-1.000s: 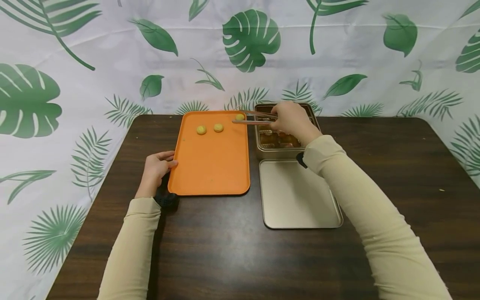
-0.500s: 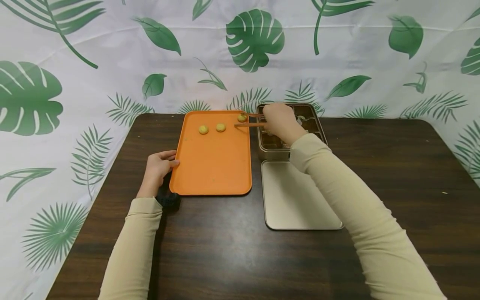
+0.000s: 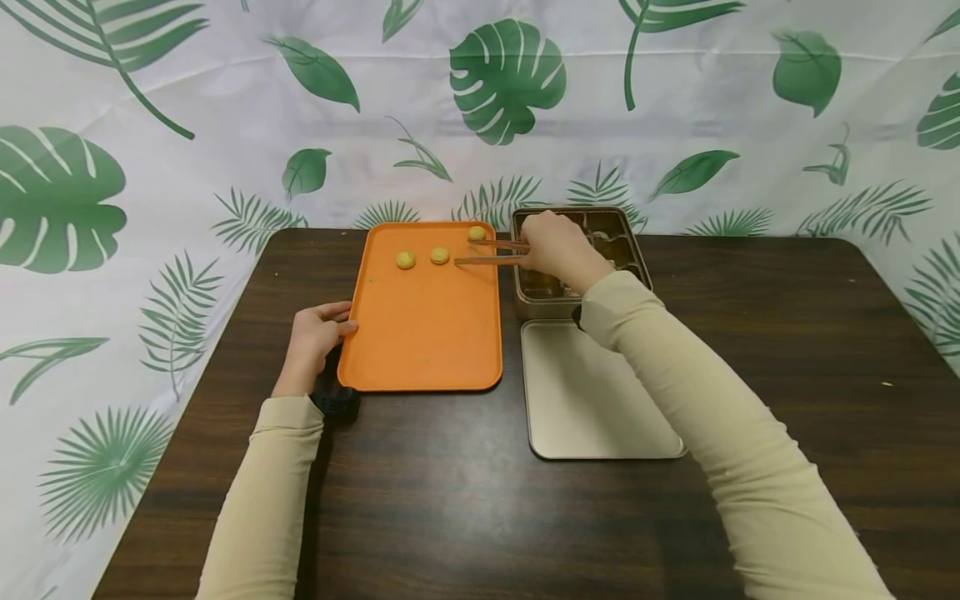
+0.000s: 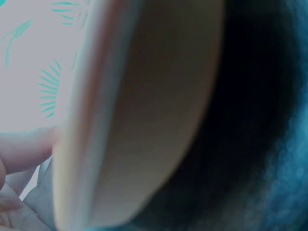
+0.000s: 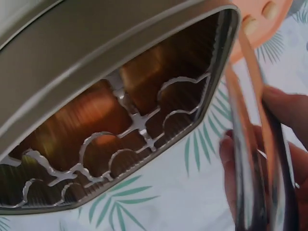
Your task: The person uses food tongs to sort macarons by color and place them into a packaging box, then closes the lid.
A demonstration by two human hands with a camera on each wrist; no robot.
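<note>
My left hand (image 3: 313,337) grips the left edge of the orange tray (image 3: 420,342), thumb at the rim. Three small round yellow cookies lie near the tray's far side: a left cookie (image 3: 405,260), a middle cookie (image 3: 439,255) and a cookie (image 3: 477,233) by the far right corner. Over a brown divided tin (image 3: 546,310), my right hand (image 3: 558,250) holds metal tongs (image 3: 491,260) sideways. Their arms stand apart and reach over the tray's right rim. The tips lie between the middle and corner cookies, on the near side of the corner one. In the right wrist view, fingers (image 5: 284,106) hold the tongs.
A flat pale-gold lid (image 3: 592,408) lies in front of the tin. Inside the tin are clear scalloped dividers (image 5: 137,120) and reddish-brown contents. Behind the dark wood table (image 3: 450,500) hangs a white leaf-print cloth (image 3: 405,92).
The tongs first spanned the corner cookie; their tips have since shifted left and nearer me. My right hand moved left over the tin, while my left hand stayed at the tray edge.
</note>
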